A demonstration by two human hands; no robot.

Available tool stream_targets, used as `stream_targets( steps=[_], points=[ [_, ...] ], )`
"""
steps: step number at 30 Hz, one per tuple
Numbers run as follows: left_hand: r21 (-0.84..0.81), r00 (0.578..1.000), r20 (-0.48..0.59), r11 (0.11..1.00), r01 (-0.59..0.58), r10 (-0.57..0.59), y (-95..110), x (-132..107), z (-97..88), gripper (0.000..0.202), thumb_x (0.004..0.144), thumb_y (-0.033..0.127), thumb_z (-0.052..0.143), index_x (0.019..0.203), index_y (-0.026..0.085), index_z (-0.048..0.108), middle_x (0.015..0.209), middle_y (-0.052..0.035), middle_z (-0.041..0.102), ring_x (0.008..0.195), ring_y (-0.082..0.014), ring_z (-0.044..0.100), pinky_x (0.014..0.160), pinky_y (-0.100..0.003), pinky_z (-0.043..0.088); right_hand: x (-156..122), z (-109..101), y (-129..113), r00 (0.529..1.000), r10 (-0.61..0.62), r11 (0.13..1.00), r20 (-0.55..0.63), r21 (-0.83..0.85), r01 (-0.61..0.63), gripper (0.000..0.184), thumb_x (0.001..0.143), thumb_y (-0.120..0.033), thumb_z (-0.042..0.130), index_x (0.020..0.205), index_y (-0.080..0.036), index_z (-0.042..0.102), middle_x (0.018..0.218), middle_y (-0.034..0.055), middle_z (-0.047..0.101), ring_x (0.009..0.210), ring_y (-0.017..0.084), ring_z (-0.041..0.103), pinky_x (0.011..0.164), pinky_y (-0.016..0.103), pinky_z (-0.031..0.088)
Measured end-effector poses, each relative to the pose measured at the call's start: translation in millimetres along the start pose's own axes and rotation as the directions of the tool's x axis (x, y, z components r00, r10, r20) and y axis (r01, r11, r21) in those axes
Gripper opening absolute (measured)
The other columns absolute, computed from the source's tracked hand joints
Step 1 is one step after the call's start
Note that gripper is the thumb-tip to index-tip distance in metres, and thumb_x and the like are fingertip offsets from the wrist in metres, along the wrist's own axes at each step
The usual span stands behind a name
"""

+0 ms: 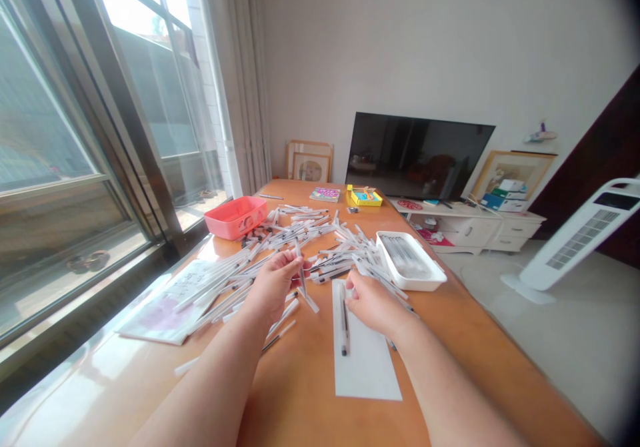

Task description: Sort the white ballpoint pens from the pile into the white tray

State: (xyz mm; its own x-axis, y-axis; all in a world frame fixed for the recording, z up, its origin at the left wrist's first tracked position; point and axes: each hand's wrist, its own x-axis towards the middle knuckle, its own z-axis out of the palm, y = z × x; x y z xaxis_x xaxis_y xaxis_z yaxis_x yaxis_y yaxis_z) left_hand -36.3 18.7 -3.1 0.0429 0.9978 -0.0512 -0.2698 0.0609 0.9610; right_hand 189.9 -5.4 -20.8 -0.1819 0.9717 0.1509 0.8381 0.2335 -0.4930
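My left hand (273, 283) is closed on a clear pen barrel (301, 270), held nearly upright over the wooden table (300, 393). My right hand (373, 303) rests on the table with its fingers curled at the top of a white paper sheet (365, 360); what they hold, if anything, is hidden. A dark pen (344, 323) lies lengthwise on that sheet, just left of my right hand. A large scatter of pen parts (300, 237) spreads across the table beyond both hands.
A pink tray (236, 217) stands at the far left, a white tray (410, 260) with refills at the right. A printed sheet (170, 307) lies by the window edge. Small boxes (364, 197) sit at the table's far end, a tower fan (575, 240) beyond.
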Motion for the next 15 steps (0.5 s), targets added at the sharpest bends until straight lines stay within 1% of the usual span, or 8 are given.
stream_targets(
  steps=[4,6,7,8,9,11,13,15],
  points=[
    [-0.022,1.000,-0.010,1.000,-0.013,0.013,0.0,1.3,-1.3,0.034,0.075,0.039,0.080,0.092,0.016,0.062,0.090,-0.0065,0.073,0.074,-0.0126,0.064,0.068,-0.024,0.046,1.9,-4.5,2.3,0.998,0.047,0.997,-0.047,0.065,-0.044,0.016,0.074,-0.015,0.061,0.079,-0.024,0.049,0.068,-0.0030,0.056,0.064,0.015,0.049,0.058,0.027,0.028],
    [-0.049,0.999,-0.020,0.998,-0.026,0.025,0.5,2.0,-2.1,0.033,0.074,0.039,0.080,0.090,0.016,0.061,0.088,-0.0061,0.073,0.070,-0.0111,0.062,0.065,-0.023,0.046,4.2,-6.8,0.6,0.992,0.101,0.970,-0.077,0.230,-0.081,0.014,0.076,-0.020,0.062,0.078,-0.023,0.049,0.064,-0.0044,0.052,0.061,0.015,0.047,0.056,0.026,0.029],
    [-0.071,0.999,-0.028,0.997,-0.031,0.029,1.0,2.1,-2.3,0.033,0.074,0.038,0.081,0.088,0.016,0.060,0.087,-0.0060,0.073,0.068,-0.0105,0.061,0.064,-0.023,0.046,5.1,-7.8,-1.4,0.989,0.128,0.929,-0.069,0.357,-0.096,0.013,0.078,-0.023,0.063,0.080,-0.023,0.050,0.064,-0.0047,0.052,0.061,0.014,0.048,0.055,0.026,0.030],
    [-0.096,0.999,-0.035,0.995,-0.033,0.030,1.7,1.9,-2.3,0.033,0.074,0.037,0.081,0.087,0.017,0.059,0.087,-0.0061,0.073,0.067,-0.0101,0.061,0.064,-0.023,0.046,5.6,-8.6,-4.2,0.987,0.154,0.862,-0.044,0.495,-0.112,0.012,0.080,-0.027,0.063,0.082,-0.023,0.052,0.065,-0.0045,0.054,0.060,0.014,0.049,0.054,0.025,0.032],
    [-0.123,0.999,-0.041,0.992,-0.033,0.028,2.6,1.6,-2.1,0.033,0.074,0.035,0.082,0.086,0.017,0.058,0.087,-0.0064,0.073,0.068,-0.0103,0.062,0.064,-0.022,0.047,5.7,-9.1,-7.4,0.985,0.170,0.772,-0.006,0.622,-0.130,0.014,0.081,-0.029,0.064,0.085,-0.022,0.053,0.068,-0.0037,0.058,0.061,0.014,0.051,0.053,0.025,0.034],
    [-0.176,0.998,-0.052,0.984,-0.035,0.026,4.6,0.4,-1.1,0.032,0.074,0.031,0.082,0.084,0.017,0.055,0.089,-0.0075,0.073,0.072,-0.0113,0.065,0.064,-0.022,0.049,5.1,-9.6,-14.1,0.980,0.182,0.573,0.080,0.802,-0.172,0.017,0.083,-0.033,0.066,0.090,-0.021,0.056,0.077,0.0002,0.066,0.065,0.013,0.057,0.055,0.024,0.040],
    [-0.223,0.998,-0.058,0.974,-0.046,0.034,6.4,-0.9,0.2,0.031,0.075,0.026,0.081,0.083,0.018,0.053,0.091,-0.0085,0.073,0.074,-0.0120,0.066,0.065,-0.021,0.051,4.2,-9.2,-19.8,0.970,0.188,0.411,0.152,0.885,-0.218,0.020,0.085,-0.034,0.068,0.094,-0.019,0.058,0.086,0.0052,0.071,0.070,0.013,0.062,0.061,0.024,0.048],
    [-0.259,0.996,-0.067,0.964,-0.066,0.050,7.8,-1.8,1.3,0.030,0.076,0.023,0.080,0.083,0.018,0.051,0.092,-0.0093,0.074,0.076,-0.0127,0.068,0.067,-0.022,0.053,3.6,-8.4,-23.9,0.959,0.195,0.306,0.206,0.916,-0.259,0.021,0.086,-0.033,0.068,0.096,-0.017,0.060,0.092,0.0089,0.074,0.074,0.013,0.065,0.067,0.025,0.052]
  ],
)
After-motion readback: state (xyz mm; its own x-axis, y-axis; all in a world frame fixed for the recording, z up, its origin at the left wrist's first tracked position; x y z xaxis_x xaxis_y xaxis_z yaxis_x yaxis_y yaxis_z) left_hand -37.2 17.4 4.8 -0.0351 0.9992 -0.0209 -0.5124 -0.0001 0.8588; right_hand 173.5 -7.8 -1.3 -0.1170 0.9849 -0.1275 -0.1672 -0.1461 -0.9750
